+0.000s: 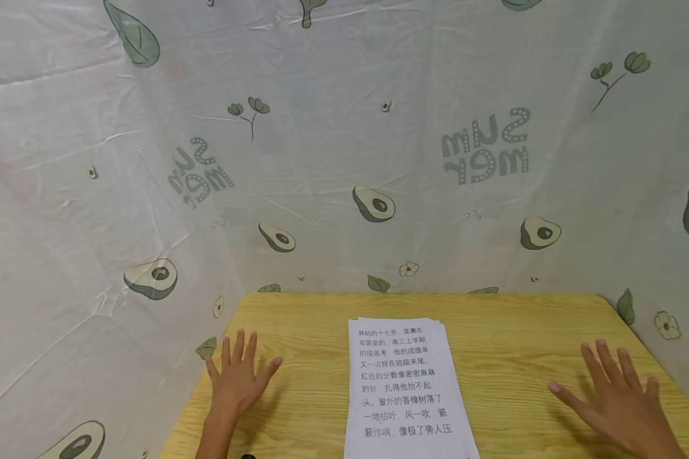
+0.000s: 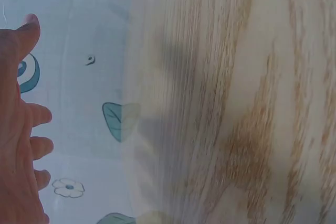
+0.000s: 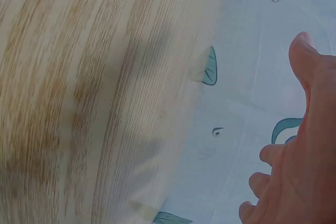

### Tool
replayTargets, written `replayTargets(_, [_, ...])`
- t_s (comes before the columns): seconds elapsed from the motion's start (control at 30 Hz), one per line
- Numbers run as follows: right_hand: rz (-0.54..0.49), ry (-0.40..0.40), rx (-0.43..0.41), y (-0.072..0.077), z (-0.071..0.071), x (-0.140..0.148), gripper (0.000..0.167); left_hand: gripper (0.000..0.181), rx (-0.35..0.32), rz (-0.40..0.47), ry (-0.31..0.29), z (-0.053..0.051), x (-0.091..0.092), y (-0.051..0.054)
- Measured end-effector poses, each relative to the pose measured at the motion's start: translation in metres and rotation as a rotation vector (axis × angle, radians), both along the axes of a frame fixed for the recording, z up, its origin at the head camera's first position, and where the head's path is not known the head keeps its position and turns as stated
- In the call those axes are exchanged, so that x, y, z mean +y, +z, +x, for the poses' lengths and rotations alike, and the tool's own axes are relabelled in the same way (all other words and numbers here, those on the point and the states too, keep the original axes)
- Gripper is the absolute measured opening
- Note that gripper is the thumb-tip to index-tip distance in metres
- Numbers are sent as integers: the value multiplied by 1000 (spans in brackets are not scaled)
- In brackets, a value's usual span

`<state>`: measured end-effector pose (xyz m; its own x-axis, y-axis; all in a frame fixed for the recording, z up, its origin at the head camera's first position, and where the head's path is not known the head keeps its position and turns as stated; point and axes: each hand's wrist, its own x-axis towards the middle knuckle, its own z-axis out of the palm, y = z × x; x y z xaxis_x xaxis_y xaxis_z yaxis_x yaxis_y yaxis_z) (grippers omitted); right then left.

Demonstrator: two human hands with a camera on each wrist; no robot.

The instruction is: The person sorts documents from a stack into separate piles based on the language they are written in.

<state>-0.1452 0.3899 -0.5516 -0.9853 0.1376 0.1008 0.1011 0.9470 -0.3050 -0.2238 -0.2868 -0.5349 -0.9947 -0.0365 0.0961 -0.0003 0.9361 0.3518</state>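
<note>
A stack of white paper sheets [image 1: 404,382] printed with Chinese text lies on the wooden table [image 1: 298,331], near its middle. To the left of the stack, my left hand [image 1: 238,379] hovers with fingers spread and holds nothing. On the other side, my right hand [image 1: 617,401] is likewise spread, apart from the paper. Both hands cast soft shadows on the wood. The left wrist view shows the left hand [image 2: 18,124] along its left edge, thumb raised. In the right wrist view the right hand [image 3: 304,145] appears at the right, also with nothing in it.
A pale curtain [image 1: 321,153] printed with avocados, leaves and lettering hangs behind the table and along both sides. A small dark object [image 1: 249,456] is partly cut off at the bottom edge, beside the left forearm; its kind cannot be told.
</note>
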Motion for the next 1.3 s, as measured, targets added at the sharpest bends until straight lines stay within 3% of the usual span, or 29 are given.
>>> replayTargets(0.23, [-23, 19, -27, 3, -3, -5, 118, 98, 0, 35, -17, 0, 5, -4])
replayTargets(0.57, [-159, 109, -52, 3, -11, -22, 108, 97, 29, 124, -54, -1, 27, -11])
replayTargets(0.73, [-240, 132, -68, 2, -15, -31, 106, 90, 83, 180, -103, -1, 41, -17])
replayTargets(0.93, [-271, 128, -92, 4, -20, -48, 103, 88, 83, 297, -171, -5, 57, -26])
replayTargets(1.13, [-328, 133, -47, 7, -21, -67, 91, 81, 99, 387, -202, -4, 75, -31])
replayTargets(1.3, [-442, 142, -15, 7, -23, -82, 78, 75, 118, 450, -251, -5, 91, -33])
